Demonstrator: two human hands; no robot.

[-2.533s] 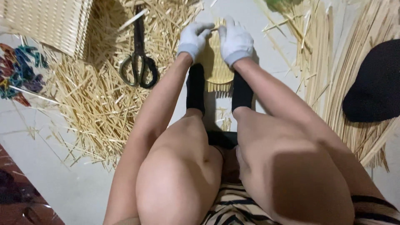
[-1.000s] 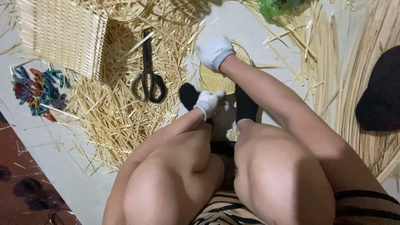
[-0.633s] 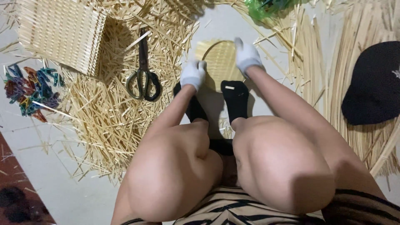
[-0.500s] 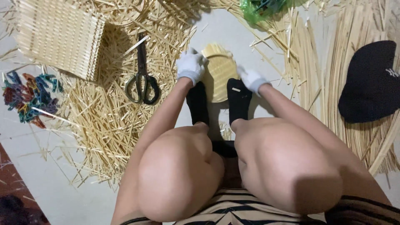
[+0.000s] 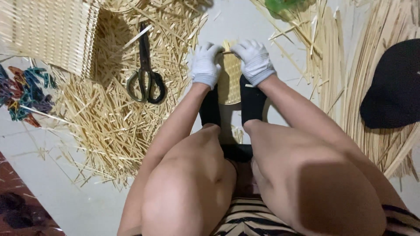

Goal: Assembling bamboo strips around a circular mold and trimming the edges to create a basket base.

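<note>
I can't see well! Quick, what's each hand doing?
Left hand: closed on the round woven piece.
Right hand: closed on the same piece's top edge.

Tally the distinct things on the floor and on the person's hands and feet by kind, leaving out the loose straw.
White gloved hands: 2, left hand and right hand, both on the woven disc
Black socks: 2
Woven disc: 1
Scissors: 1
Woven basket: 1
Black cap: 1
Total: 8
</note>
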